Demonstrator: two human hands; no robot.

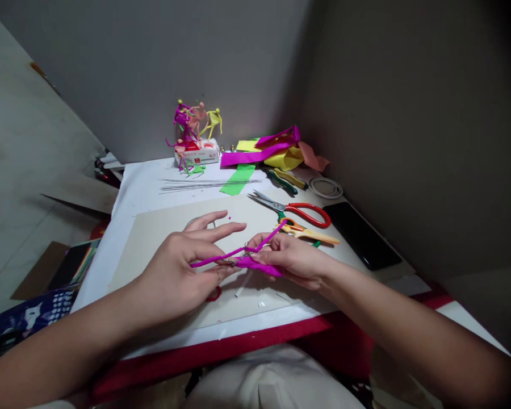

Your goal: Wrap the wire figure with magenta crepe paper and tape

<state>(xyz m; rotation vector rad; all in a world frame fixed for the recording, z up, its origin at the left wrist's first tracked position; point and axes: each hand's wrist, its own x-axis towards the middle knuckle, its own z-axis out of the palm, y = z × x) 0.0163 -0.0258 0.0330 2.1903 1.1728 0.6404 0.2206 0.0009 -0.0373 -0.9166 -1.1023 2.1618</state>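
Observation:
Between my hands is a magenta paper-wrapped wire piece (pixel 215 259), with one long arm slanting up to the right and a flat magenta paper part hanging below. My left hand (pixel 191 255) pinches it near a bit of bare wire, thumb and forefinger together, other fingers stretched out. On the other side my right hand (pixel 289 258) is closed around the paper part. A red loop (pixel 214 293) shows partly from under my left hand. Just beyond my right hand lie orange-handled scissors (pixel 306 230) and red-handled scissors (pixel 296 210).
A beige board (pixel 140 250) covers the table's middle. Thin wires (pixel 196 186), green-handled pliers (pixel 283 180), a white coil (pixel 326 187) and a black phone (pixel 361 234) lie around it. Behind stand small paper figures (pixel 198 119) on a box (pixel 202 152), beside magenta strips (pixel 255 156).

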